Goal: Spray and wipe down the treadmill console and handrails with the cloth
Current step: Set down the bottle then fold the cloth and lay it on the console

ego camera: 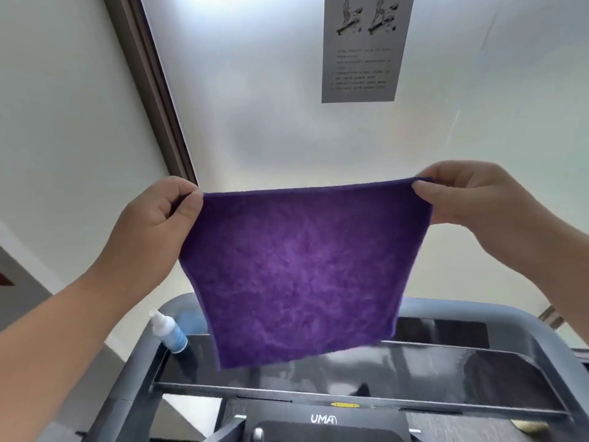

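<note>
So far the cloth [296, 269] is only spread out: it is held up flat in the air above the console [446, 368], well apart from it, with each top corner pinched, one by the left hand [159, 215] and one by the right hand [462, 193]. It is seen as a purple, fuzzy square, hanging smooth and uncreased; whether it is damp cannot be told. The bottle [169, 333] is stood at the console's left end, untouched. No wiping is judged to be under way, so console and handrails are probably still to be done. A notice [363, 49] is fixed on the wall behind.
</note>
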